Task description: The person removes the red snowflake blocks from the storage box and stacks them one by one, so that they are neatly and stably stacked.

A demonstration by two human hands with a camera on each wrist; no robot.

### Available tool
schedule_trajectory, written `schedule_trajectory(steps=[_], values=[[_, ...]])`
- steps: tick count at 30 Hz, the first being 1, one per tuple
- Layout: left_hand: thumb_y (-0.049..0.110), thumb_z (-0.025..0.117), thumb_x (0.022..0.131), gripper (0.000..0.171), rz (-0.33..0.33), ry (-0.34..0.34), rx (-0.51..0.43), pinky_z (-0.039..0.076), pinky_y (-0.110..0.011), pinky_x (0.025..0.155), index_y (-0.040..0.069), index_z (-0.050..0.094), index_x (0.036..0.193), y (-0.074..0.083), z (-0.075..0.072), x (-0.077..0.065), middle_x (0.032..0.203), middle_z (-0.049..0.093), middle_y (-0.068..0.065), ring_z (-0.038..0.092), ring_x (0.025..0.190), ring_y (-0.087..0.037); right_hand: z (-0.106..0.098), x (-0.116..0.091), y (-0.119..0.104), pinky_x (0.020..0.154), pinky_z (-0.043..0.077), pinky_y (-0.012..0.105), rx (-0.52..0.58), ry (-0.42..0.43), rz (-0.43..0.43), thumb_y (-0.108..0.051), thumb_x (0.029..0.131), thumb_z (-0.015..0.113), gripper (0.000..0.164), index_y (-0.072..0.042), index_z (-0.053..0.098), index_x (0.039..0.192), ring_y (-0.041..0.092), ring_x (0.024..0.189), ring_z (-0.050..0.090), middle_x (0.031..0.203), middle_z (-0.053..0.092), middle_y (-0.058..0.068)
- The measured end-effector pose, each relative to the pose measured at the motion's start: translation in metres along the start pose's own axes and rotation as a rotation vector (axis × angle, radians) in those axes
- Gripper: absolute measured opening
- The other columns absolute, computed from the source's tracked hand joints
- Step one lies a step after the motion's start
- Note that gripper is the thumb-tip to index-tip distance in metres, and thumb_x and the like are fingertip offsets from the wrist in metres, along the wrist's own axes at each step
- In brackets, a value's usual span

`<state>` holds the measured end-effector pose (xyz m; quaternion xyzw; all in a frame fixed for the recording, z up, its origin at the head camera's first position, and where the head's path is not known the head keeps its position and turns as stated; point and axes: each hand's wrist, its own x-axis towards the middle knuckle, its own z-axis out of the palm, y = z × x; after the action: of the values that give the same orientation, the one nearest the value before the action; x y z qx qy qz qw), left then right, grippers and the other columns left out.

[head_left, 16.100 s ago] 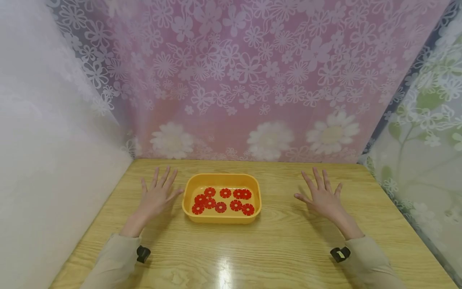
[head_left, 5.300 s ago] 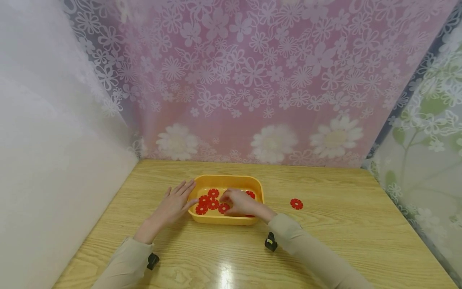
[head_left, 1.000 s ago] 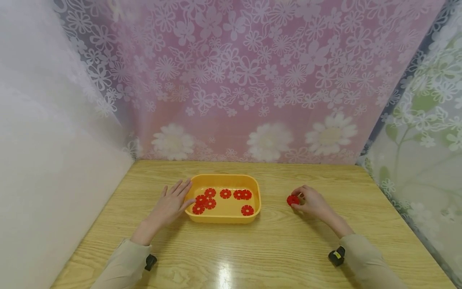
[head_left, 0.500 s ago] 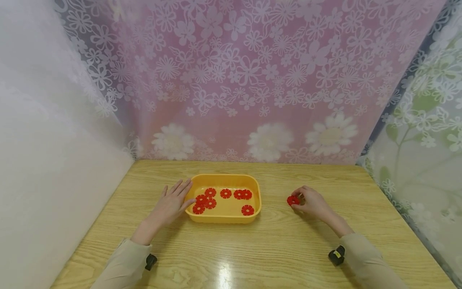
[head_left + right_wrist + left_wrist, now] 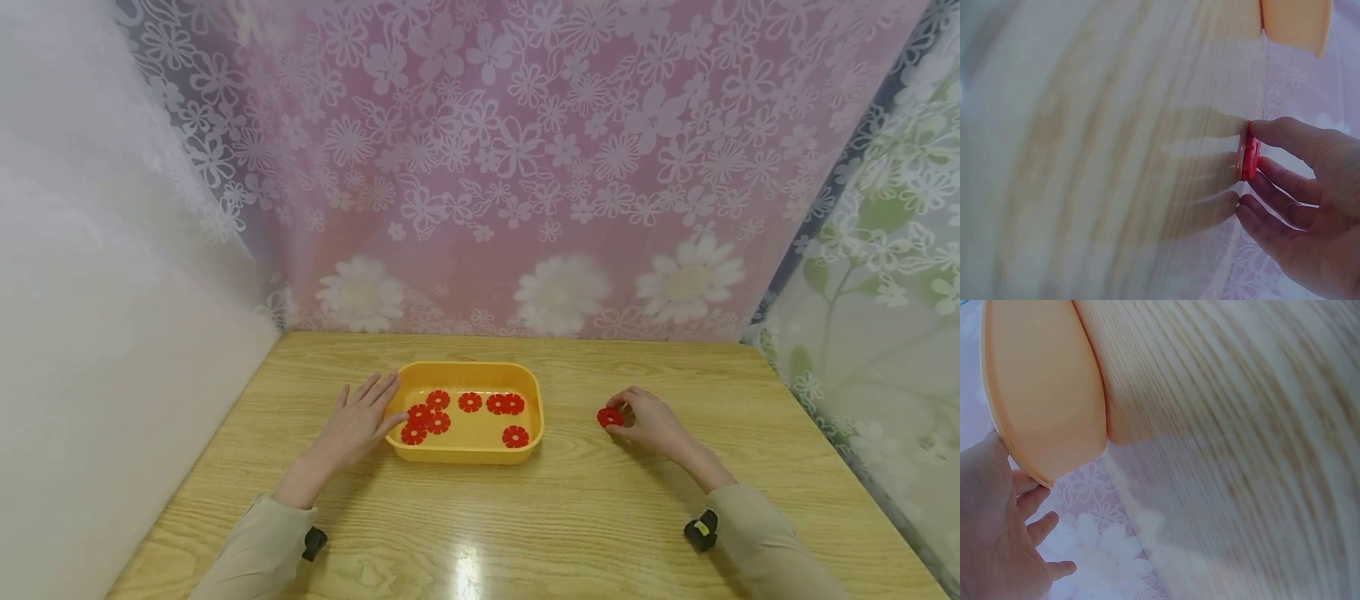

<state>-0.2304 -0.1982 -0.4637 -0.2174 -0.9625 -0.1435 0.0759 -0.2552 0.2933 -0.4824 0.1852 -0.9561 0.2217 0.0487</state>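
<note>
My right hand [image 5: 651, 425] pinches red notched plastic discs [image 5: 609, 417] between thumb and fingers, to the right of the tray. In the right wrist view the red discs [image 5: 1249, 153] sit flat at the tabletop, looking like a thin stack, with the thumb on one side and the fingers on the other. My left hand [image 5: 356, 425] rests against the left end of the yellow tray [image 5: 465, 456], fingers fairly straight and thumb over the rim. Several more red discs [image 5: 470, 402] lie inside the tray, some overlapping at its left and back right.
The wooden table [image 5: 570, 533] runs back to a pink flowered curtain [image 5: 480, 167]. A pale wall [image 5: 112, 333] bounds the left side, and a green-and-white flowered cloth [image 5: 885, 350] the right. Each wrist wears a small black camera [image 5: 701, 531].
Compared with the oldest frame, two discs have left the tray's front and are at my right hand, and my left hand has come to the rim. Over the last second both hands hold nearly still.
</note>
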Motion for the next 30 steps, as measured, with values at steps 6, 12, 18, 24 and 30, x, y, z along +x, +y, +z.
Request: schedule_trajectory(steps=[6, 12, 18, 24, 30], values=[[0.041, 0.057, 0.104, 0.069, -0.002, -0.009, 0.000, 0.012, -0.072, 0.116, 0.005, 0.034, 0.158, 0.001, -0.001, 0.000, 0.165, 0.031, -0.011, 0.024, 0.152, -0.038, 0.001, 0.000, 0.002, 0.074, 0.057, 0.044, -0.006, 0.002, -0.014, -0.012, 0.082, 0.085, 0.034, 0.004, 0.069, 0.107, 0.025, 0.083, 0.065, 0.094, 0.063, 0.009], [0.041, 0.057, 0.104, 0.069, 0.002, -0.006, 0.010, 0.014, -0.073, 0.115, 0.005, 0.035, 0.158, 0.002, -0.002, 0.000, 0.164, 0.032, -0.012, 0.025, 0.151, -0.039, 0.001, 0.001, 0.003, 0.074, 0.057, 0.043, 0.000, 0.000, -0.012, -0.013, 0.082, 0.085, 0.033, 0.004, 0.069, 0.107, 0.024, 0.083, 0.064, 0.094, 0.062, 0.009], [0.041, 0.057, 0.104, 0.069, 0.002, -0.012, 0.012, 0.014, -0.073, 0.115, 0.004, 0.036, 0.158, 0.002, -0.002, 0.000, 0.164, 0.032, -0.012, 0.026, 0.151, -0.039, 0.002, 0.000, 0.004, 0.073, 0.057, 0.041, -0.002, -0.002, -0.016, -0.014, 0.083, 0.085, 0.034, 0.003, 0.069, 0.108, 0.022, 0.082, 0.063, 0.094, 0.062, 0.008], [0.041, 0.057, 0.104, 0.069, -0.001, -0.014, 0.017, 0.014, -0.073, 0.115, 0.005, 0.035, 0.158, 0.002, -0.001, 0.000, 0.164, 0.032, -0.012, 0.026, 0.151, -0.039, -0.005, -0.001, 0.000, 0.073, 0.057, 0.046, 0.012, 0.025, -0.025, -0.013, 0.088, 0.080, 0.029, 0.004, 0.070, 0.110, 0.029, 0.085, 0.064, 0.096, 0.063, 0.012], [0.041, 0.057, 0.104, 0.069, -0.001, -0.009, 0.008, 0.014, -0.073, 0.115, 0.005, 0.035, 0.158, 0.000, -0.001, 0.001, 0.164, 0.033, -0.012, 0.026, 0.151, -0.039, -0.019, -0.001, -0.007, 0.079, 0.057, 0.052, 0.070, 0.118, -0.024, -0.009, 0.096, 0.069, 0.020, 0.003, 0.071, 0.112, 0.037, 0.093, 0.067, 0.103, 0.066, 0.016]])
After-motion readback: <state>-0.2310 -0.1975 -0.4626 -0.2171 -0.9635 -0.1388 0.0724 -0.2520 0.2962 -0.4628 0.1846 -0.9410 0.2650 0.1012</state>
